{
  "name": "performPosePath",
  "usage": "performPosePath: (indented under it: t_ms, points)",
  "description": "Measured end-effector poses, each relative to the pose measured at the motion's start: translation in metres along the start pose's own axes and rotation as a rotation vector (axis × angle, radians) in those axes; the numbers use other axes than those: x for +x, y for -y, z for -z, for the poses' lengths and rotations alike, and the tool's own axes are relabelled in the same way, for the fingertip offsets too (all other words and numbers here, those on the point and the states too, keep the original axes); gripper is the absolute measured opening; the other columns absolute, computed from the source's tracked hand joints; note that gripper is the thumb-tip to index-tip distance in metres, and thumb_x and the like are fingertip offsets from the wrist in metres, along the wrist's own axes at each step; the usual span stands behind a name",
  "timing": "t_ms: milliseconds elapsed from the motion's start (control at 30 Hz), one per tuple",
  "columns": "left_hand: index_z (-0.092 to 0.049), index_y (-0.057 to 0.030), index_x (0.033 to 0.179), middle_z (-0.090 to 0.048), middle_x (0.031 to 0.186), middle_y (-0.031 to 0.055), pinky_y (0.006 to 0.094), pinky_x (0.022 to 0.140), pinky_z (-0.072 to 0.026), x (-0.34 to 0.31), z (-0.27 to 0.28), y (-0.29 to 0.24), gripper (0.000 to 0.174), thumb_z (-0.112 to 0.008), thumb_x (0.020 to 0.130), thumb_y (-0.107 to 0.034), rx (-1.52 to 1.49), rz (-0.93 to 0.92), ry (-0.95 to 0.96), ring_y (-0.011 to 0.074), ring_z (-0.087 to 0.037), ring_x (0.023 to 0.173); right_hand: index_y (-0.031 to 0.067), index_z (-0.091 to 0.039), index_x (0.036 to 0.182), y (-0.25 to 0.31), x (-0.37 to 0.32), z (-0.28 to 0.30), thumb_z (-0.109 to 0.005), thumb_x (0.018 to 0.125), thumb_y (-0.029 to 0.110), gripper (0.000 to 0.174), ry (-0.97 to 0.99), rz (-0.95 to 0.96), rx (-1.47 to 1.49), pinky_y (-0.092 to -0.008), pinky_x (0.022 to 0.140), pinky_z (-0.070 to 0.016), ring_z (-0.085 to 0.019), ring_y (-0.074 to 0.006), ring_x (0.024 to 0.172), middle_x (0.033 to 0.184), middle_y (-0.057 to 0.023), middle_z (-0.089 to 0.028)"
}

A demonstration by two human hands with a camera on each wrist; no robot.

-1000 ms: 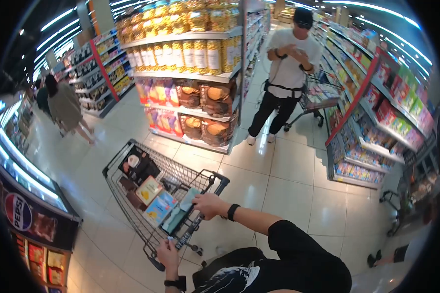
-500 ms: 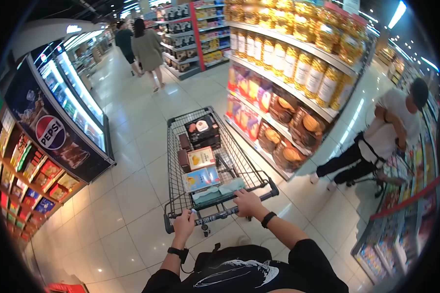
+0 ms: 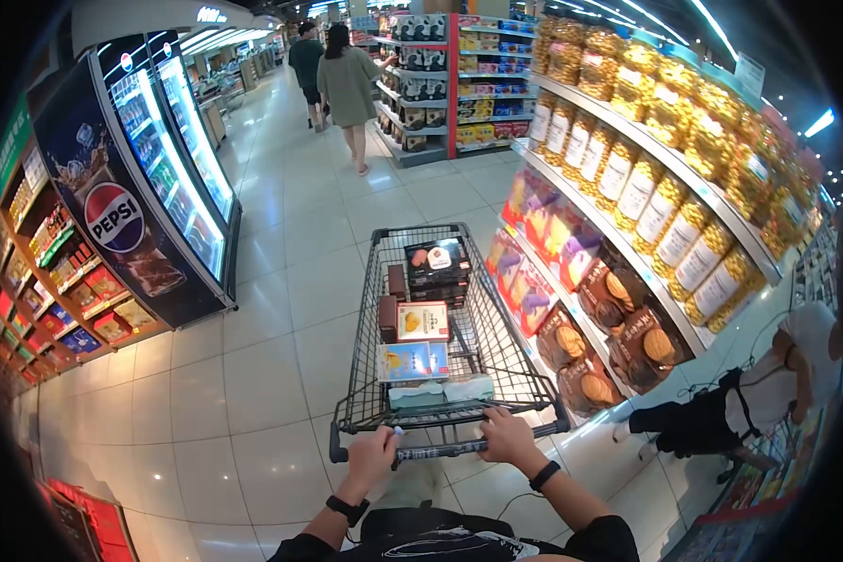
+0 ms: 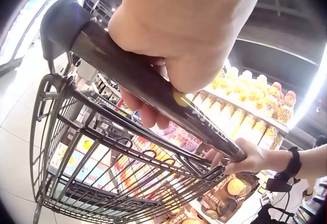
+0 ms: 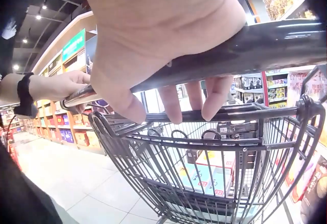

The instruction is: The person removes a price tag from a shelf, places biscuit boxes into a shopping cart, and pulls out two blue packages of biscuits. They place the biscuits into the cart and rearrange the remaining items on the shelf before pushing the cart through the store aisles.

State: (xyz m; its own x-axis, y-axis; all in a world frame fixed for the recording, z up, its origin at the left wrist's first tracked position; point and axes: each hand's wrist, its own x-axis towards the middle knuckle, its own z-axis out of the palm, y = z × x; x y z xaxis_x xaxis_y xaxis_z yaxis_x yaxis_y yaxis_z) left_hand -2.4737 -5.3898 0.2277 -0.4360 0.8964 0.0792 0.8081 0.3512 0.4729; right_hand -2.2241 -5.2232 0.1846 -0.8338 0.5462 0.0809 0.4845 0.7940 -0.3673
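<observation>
Low in the middle of the head view, fingers of the left hand and right hand are wrapped round the cart handle, one toward each end, probably for even steering. Ahead, the wire cart stands on the aisle floor, boxes lying flat inside where they likely ride steady, between snack shelf at frame right and Pepsi cooler at frame left
</observation>
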Motion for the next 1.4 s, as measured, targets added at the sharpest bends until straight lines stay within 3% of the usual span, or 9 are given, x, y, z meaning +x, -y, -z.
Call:
performPosePath:
  t_ms: [233,500,667,1033,1233,1400]
  points:
    - [-0.063,-0.0156,0.094,-0.063,0.062,0.0082,0.0436,0.049,-0.0462,0.094,0.007,0.029,0.015,-0.061,0.091,-0.031,0.015,-0.038,0.091,0.0315,-0.063,0.055,0.0114,-0.07,0.085,-0.022,0.084,0.009,-0.074,0.062,0.037,0.035,0.034,-0.029,-0.02,-0.0396,0.071,-0.0565,-0.056,-0.0275,0.113,0.121,-0.0088,-0.06]
    - [-0.062,-0.0155,0.094,-0.061,0.059,0.011,0.0444,0.047,-0.0458,0.202,0.006,0.077,0.013,-0.061,0.091,-0.028,0.035,-0.075,0.035,0.0323,-0.062,0.054,0.0093,-0.071,0.091,-0.038,0.191,0.007,-0.075,0.06,0.035,0.04,0.098,-0.088,0.014,-0.0399,0.076,-0.0562,-0.051,-0.0277,0.12,0.124,-0.011,-0.057]
    - [-0.061,-0.0167,0.093,-0.06,0.057,0.0092,0.0432,0.047,-0.0461,0.264,0.013,0.097,0.012,-0.06,0.092,-0.029,0.132,-0.083,-0.015,0.0304,-0.062,0.052,0.0094,-0.071,0.087,-0.046,0.251,-0.003,-0.075,0.061,0.033,0.036,0.056,-0.107,0.024,-0.0397,0.077,-0.0566,-0.052,-0.0274,0.121,0.125,-0.0111,-0.057]
    - [-0.064,-0.0155,0.093,-0.061,0.058,0.0089,0.0407,0.046,-0.045,0.378,0.028,0.131,0.012,-0.064,0.089,-0.027,0.048,-0.086,-0.041,0.0284,-0.062,0.052,0.0086,-0.07,0.096,-0.064,0.362,0.0,-0.076,0.062,0.035,0.043,0.105,-0.115,0.025,-0.039,0.082,-0.0556,-0.053,-0.0284,0.12,0.127,-0.0123,-0.057]
    - [-0.065,-0.0145,0.092,-0.062,0.062,0.0081,0.0394,0.047,-0.0452,0.432,0.041,0.138,0.011,-0.066,0.087,-0.024,0.051,-0.035,0.065,0.028,-0.062,0.053,0.0092,-0.071,0.093,-0.075,0.416,0.007,-0.078,0.061,0.033,0.041,0.162,-0.131,0.026,-0.0379,0.079,-0.0565,-0.049,-0.0274,0.124,0.131,-0.0118,-0.053]
    - [-0.064,-0.0127,0.092,-0.064,0.068,0.0068,0.0377,0.051,-0.0466,0.469,0.036,0.154,0.012,-0.067,0.085,-0.022,0.016,-0.085,-0.002,0.0272,-0.062,0.057,0.0103,-0.071,0.092,-0.086,0.459,0.012,-0.078,0.061,0.033,0.039,0.22,-0.137,0.021,-0.0382,0.078,-0.0567,-0.048,-0.0282,0.125,0.134,-0.0123,-0.051]
